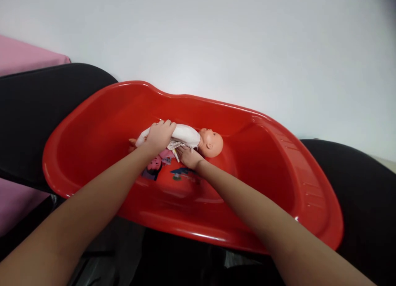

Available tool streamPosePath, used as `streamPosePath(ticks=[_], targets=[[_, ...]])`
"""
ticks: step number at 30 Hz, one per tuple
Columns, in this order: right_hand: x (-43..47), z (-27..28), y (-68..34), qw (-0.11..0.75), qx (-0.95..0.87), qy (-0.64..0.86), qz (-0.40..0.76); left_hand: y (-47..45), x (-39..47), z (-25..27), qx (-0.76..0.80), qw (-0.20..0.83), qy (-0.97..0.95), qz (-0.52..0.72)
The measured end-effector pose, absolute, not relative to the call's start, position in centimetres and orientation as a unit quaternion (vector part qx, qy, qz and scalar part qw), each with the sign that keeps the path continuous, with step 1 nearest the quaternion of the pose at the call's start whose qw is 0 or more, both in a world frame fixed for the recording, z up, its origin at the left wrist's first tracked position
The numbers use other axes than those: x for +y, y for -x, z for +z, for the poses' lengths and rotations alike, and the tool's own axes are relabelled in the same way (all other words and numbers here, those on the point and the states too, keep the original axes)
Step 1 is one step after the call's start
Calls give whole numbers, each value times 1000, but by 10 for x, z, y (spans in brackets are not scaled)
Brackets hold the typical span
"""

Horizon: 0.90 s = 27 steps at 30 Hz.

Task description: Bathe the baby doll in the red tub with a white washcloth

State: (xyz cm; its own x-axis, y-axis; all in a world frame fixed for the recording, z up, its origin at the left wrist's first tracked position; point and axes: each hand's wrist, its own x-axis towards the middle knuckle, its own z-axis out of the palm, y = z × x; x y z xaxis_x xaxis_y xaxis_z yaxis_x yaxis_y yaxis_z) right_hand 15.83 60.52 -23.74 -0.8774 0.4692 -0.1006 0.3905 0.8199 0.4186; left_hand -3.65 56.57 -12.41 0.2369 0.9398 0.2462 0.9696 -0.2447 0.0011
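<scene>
A baby doll (pixel 187 133) in white clothes lies in a red plastic baby bathtub (pixel 272 187), its bald head to the right and its feet to the left. My left hand (pixel 161 136) is closed over the doll's middle, fingers curled across the far side. At the doll's near side, my right hand (pixel 189 156) has its fingers at the loose, patterned edge of the doll's clothing (pixel 175 145), gripping it; the fingertips are partly hidden by the cloth. Beneath the doll, a printed cartoon picture (pixel 154 165) shows on the tub floor.
Black seats or supports stand under both ends of the tub, one at the left (pixel 46 112) and one at the right (pixel 355 187). Pink cloth (pixel 27 55) shows at the far left. A white wall (pixel 216 42) rises behind the tub.
</scene>
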Motion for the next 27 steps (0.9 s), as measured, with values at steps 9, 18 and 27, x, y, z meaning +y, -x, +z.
streamPosePath(ticks=[9, 18, 27], targets=[[593, -212, -248, 140, 951, -190, 198, 35, 562, -118, -612, 62, 786, -61], [556, -181, -213, 123, 975, -60, 174, 36, 564, -121, -618, 69, 781, -63], [585, -202, -87, -11, 993, 46, 104, 28, 563, -116, -639, 47, 765, -71]])
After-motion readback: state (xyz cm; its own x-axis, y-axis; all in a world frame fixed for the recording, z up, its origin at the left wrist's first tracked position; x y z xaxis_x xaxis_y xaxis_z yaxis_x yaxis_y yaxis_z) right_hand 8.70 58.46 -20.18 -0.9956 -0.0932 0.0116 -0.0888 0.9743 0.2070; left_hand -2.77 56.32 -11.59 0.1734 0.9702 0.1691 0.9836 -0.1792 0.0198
